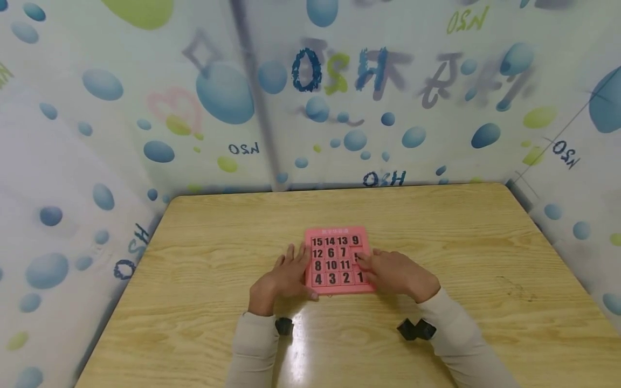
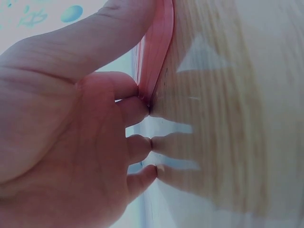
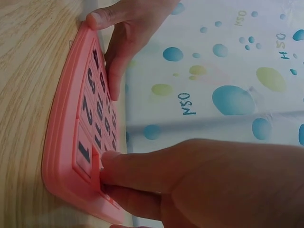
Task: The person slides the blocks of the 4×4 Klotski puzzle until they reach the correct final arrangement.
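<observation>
A pink number sliding puzzle (image 1: 332,290) lies flat on the wooden table, its square tiles printed with black numbers. My left hand (image 1: 286,277) holds its near left corner, the thumb at the near edge and the fingers spread along the left side. In the left wrist view, fingertips of that left hand (image 2: 90,137) touch the tabletop beside the pink rim (image 2: 159,47). My right hand (image 1: 400,274) holds the right side, its thumb over the tiles just above the 1 tile (image 3: 84,151). In the right wrist view, the right hand (image 3: 190,183) partly hides the right column.
The light wooden table (image 1: 218,231) extends around the puzzle on all sides. A wall covering (image 1: 354,113) with blue and green drops stands behind the far edge and at both sides. Dark devices (image 1: 416,329) sit by the wrists.
</observation>
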Demonstrator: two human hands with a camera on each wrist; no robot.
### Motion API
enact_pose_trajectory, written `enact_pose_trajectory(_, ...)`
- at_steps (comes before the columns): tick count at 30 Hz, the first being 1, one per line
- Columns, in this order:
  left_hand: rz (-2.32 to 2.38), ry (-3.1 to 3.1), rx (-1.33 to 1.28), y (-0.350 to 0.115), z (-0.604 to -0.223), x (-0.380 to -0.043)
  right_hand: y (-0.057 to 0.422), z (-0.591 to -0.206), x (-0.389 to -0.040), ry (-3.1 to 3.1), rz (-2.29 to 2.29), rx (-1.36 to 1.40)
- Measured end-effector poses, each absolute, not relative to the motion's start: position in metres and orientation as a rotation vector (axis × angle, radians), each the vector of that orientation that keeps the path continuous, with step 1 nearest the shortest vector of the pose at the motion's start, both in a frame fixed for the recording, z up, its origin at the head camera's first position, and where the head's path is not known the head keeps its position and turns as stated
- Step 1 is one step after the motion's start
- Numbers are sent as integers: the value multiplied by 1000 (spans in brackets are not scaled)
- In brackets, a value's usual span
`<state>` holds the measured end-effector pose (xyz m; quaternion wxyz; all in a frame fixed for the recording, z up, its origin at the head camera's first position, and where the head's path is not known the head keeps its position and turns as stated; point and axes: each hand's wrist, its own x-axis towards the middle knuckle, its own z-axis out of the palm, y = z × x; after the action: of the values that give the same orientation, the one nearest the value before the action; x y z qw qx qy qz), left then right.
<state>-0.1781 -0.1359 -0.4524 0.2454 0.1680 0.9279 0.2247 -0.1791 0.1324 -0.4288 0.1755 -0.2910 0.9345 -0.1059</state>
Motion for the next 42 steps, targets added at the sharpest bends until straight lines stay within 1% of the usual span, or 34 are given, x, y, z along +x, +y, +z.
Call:
enact_pose_trajectory(12, 623, 2536, 453, -134, -447, -180, 137, -437, -187, 2693, -383, -775)
enact_pose_trajectory(20, 622, 2536, 460, -133, -449, -180, 139, -436, -187, 2676, -393, -768)
enact_pose_trajectory(22, 618, 2535, 461, -132, -449, -179, 139, -434, -185, 2668, -392, -775)
enact_pose_trajectory(29, 614, 2531, 451, -134, -449, -177, 138, -425, -169, 2672, -324, -968)
enact_pose_trajectory(35, 612, 2532, 441, -135, -448, -177, 139, -416, -154, 2569, -298, -959)
enact_pose_trajectory(42, 609, 2521, 430, -134, -449, -178, 139, -412, -150, 2497, -250, -978)
